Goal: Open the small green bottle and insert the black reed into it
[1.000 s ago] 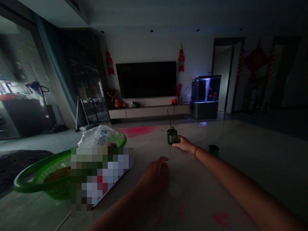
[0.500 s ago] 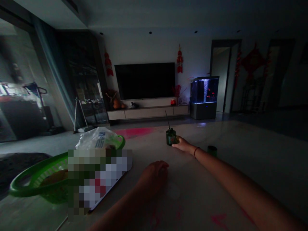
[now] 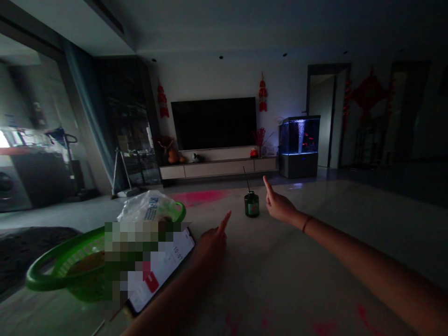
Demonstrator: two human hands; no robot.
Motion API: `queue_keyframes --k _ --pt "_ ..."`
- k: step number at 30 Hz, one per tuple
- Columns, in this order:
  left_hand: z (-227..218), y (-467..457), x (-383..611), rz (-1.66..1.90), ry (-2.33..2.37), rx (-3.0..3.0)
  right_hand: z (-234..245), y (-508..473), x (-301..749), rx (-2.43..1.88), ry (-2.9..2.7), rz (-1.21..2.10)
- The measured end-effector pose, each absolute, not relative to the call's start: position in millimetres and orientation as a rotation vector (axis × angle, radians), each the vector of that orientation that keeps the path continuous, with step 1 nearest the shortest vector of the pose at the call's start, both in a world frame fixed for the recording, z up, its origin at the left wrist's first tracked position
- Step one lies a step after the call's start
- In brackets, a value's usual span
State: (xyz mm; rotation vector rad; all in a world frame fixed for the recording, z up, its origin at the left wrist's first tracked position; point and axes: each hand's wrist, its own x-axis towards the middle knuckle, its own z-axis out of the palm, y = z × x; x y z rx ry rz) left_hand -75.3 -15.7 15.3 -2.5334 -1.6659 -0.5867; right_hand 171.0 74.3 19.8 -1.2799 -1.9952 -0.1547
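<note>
A small dark green bottle (image 3: pixel 251 206) with a thin stick rising from its neck stands on the pale table (image 3: pixel 315 280). My right hand (image 3: pixel 280 205) hovers just right of the bottle without touching it, index finger stretched upward, the other fingers loosely curled, holding nothing. My left hand (image 3: pixel 212 240) rests lower on the table with its index finger pointing toward the bottle, also holding nothing. It lies beside a lit phone (image 3: pixel 164 268).
A green plastic basket (image 3: pixel 59 268) with a plastic bag (image 3: pixel 147 207) in it sits at the left table edge. Beyond the table are a television (image 3: pixel 214 122), a low cabinet (image 3: pixel 217 168) and a lit fish tank (image 3: pixel 300 137). The room is dim.
My right hand has let go of the green bottle and lifted with its index finger raised. My left hand has extended its index finger. The camera has tilted slightly.
</note>
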Motion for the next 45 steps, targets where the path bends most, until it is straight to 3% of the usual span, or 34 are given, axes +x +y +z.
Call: queue_keyframes --k 3,6,17,24,33,45 --pt "13 -12 -76 -0.451 -1.632 -2.505 6 46 174 -1.28 -2.321 -0.431" --pt "9 -11 -76 -0.449 -1.546 -2.517 -7 26 177 -1.318 -2.498 -0.489" --pt "11 -13 -73 -0.596 -1.678 -2.593 -26 18 166 -1.569 -2.425 -0.888" --pt "20 -16 -77 -0.64 -1.681 -2.532 -24 16 170 -1.43 -2.453 -0.823" --pt "20 -23 -73 -0.417 -1.727 -2.587 20 45 172 -1.216 -2.465 -0.32" --pt "14 -24 -75 -0.349 -1.631 -2.749 54 117 151 -1.349 -2.223 -0.277"
